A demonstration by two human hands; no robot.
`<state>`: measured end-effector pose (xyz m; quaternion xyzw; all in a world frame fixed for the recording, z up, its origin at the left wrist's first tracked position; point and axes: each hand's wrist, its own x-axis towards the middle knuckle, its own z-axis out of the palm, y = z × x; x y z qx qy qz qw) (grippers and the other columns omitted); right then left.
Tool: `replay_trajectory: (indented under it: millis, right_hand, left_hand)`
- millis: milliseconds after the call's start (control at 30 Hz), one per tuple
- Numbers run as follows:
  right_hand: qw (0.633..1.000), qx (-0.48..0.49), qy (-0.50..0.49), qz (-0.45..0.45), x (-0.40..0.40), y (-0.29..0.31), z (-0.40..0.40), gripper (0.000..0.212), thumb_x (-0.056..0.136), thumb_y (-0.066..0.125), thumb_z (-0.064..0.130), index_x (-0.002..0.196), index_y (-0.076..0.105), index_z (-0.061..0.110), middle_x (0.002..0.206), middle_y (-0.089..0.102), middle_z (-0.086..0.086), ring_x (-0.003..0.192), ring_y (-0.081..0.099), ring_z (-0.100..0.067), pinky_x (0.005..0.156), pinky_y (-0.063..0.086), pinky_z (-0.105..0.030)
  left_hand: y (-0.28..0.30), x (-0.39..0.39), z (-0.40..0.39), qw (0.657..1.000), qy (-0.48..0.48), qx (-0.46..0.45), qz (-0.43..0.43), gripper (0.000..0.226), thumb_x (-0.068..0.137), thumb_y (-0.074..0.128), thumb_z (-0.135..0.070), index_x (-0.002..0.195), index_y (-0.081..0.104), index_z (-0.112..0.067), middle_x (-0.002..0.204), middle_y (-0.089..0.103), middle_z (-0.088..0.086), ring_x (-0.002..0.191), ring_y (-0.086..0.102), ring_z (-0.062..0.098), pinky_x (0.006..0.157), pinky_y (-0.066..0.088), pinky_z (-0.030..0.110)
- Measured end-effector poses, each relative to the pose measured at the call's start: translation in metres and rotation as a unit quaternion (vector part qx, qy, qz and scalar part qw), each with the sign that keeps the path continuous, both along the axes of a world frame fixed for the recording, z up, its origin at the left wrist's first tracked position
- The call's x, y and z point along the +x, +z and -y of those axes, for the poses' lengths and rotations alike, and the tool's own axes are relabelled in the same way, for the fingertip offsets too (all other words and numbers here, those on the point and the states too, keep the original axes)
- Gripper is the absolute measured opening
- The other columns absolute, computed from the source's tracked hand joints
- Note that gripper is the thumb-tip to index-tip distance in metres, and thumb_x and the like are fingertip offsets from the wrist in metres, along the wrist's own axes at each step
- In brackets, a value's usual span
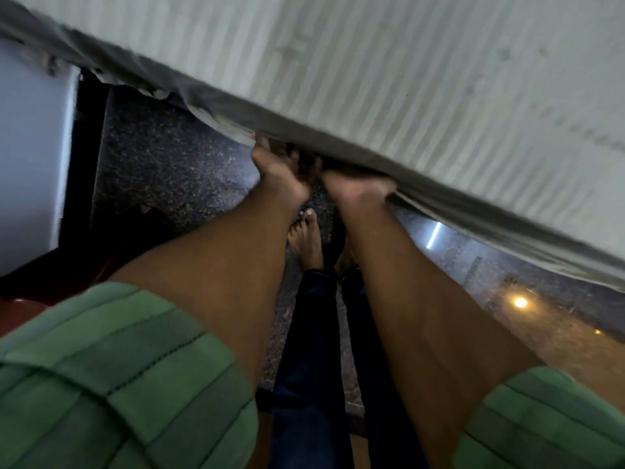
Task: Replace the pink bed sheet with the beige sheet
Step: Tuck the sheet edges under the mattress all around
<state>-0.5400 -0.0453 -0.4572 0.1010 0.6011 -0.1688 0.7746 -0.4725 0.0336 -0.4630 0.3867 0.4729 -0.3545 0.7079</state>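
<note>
under the mattress edge, both hands grip beige sheet.

Both arms stretched forward and down, hands side by side near frame centre.

The left hand sits at about 11 o'clock from centre, its fingers curled up and under, gripping. The right hand lies just beside it toward 3 o'clock, thumb side up, fingers hidden from view but wrapped in a grip. Both forearms run bare from green sleeves at 7 and 5 o'clock. One bare foot shows between the forearms.
</note>
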Motion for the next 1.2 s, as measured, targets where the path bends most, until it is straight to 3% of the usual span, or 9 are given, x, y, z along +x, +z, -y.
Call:
replay_trajectory:
  millis: [133,233,367,533,733,833,967,1100,1200]
  right_hand:
    - [0.994,-0.003,-0.102,-0.044,0.014,0.008,0.003,0.068,0.097,0.028,0.066,0.144,0.057,0.027,0.155,0.049,-0.007,0.143,0.041,-0.033,0.118,0.030,-0.052]
    - [0.997,-0.010,0.000,-0.078,-0.011,0.002,0.004,0.066,0.096,0.027,0.065,0.128,0.063,0.020,0.125,0.066,-0.014,0.119,0.058,-0.033,0.096,0.045,-0.047]
    - [0.987,-0.012,0.133,-0.094,-0.059,0.022,0.014,0.057,0.105,0.022,0.039,0.148,0.046,0.010,0.151,0.051,-0.011,0.140,0.047,-0.029,0.117,0.030,-0.039]
    - [0.987,-0.002,0.026,-0.158,-0.109,0.054,0.018,0.061,0.104,0.022,0.049,0.141,0.048,0.007,0.154,0.046,-0.015,0.142,0.045,-0.029,0.118,0.031,-0.038]
    - [0.982,-0.049,-0.048,-0.179,-0.130,0.079,0.052,0.049,0.107,0.033,0.039,0.138,0.052,0.006,0.134,0.060,-0.015,0.128,0.056,-0.029,0.114,0.041,-0.037]
    - [0.973,-0.071,-0.004,-0.219,-0.138,0.078,0.081,0.025,0.103,0.040,0.027,0.101,0.058,0.009,0.095,0.057,-0.010,0.083,0.058,-0.023,0.076,0.053,-0.031]
    - [0.960,-0.111,0.052,-0.253,-0.158,0.062,0.108,0.017,0.102,0.043,0.011,0.090,0.054,0.012,0.084,0.054,-0.007,0.054,0.056,-0.010,0.038,0.042,-0.017]
    - [0.966,-0.106,0.011,-0.237,-0.173,0.044,0.126,0.017,0.095,0.052,0.006,0.079,0.056,0.010,0.064,0.055,-0.009,0.049,0.052,-0.020,0.039,0.043,-0.019]
    - [0.953,-0.097,0.107,-0.267,-0.196,0.028,0.140,0.024,0.093,0.055,-0.001,0.071,0.050,0.008,0.066,0.058,-0.011,0.048,0.053,-0.020,0.045,0.047,-0.024]
  left_hand:
    - [0.011,0.009,0.013,0.999,0.002,-0.009,0.031,0.068,0.091,0.038,-0.064,0.135,0.066,-0.020,0.136,0.065,0.019,0.130,0.055,0.044,0.113,0.039,0.062]
    - [0.011,-0.001,-0.009,0.994,-0.096,0.059,0.002,0.060,0.103,0.030,-0.054,0.146,0.056,-0.021,0.146,0.059,0.009,0.139,0.051,0.028,0.115,0.032,0.038]
    - [0.013,-0.037,-0.033,0.984,-0.153,0.088,-0.031,0.061,0.106,0.018,-0.058,0.109,0.066,-0.019,0.114,0.067,0.004,0.107,0.062,0.019,0.093,0.041,0.032]
    - [0.049,-0.089,0.011,0.982,-0.174,0.053,-0.058,0.067,0.105,0.020,-0.058,0.140,0.057,-0.015,0.136,0.065,0.007,0.124,0.062,0.022,0.094,0.044,0.030]
    - [0.081,-0.139,0.072,0.985,-0.161,0.005,-0.058,0.070,0.106,0.020,-0.060,0.142,0.054,-0.011,0.142,0.061,0.015,0.130,0.058,0.029,0.090,0.048,0.034]
    - [0.077,-0.160,0.097,0.988,-0.148,-0.006,-0.052,0.067,0.106,0.025,-0.058,0.142,0.055,-0.010,0.140,0.061,0.015,0.120,0.061,0.031,0.105,0.048,0.042]
    - [0.073,-0.182,0.123,0.987,-0.158,0.000,-0.041,0.067,0.105,0.029,-0.058,0.144,0.053,-0.009,0.138,0.061,0.015,0.131,0.058,0.033,0.087,0.052,0.039]
    - [0.063,-0.201,0.146,0.986,-0.159,-0.001,-0.042,0.071,0.104,0.030,-0.058,0.152,0.046,-0.008,0.152,0.044,0.024,0.145,0.039,0.040,0.108,0.047,0.044]
    - [0.056,-0.211,0.152,0.983,-0.174,0.040,-0.051,0.070,0.104,0.029,-0.061,0.146,0.052,-0.010,0.143,0.059,0.018,0.134,0.057,0.033,0.108,0.048,0.040]
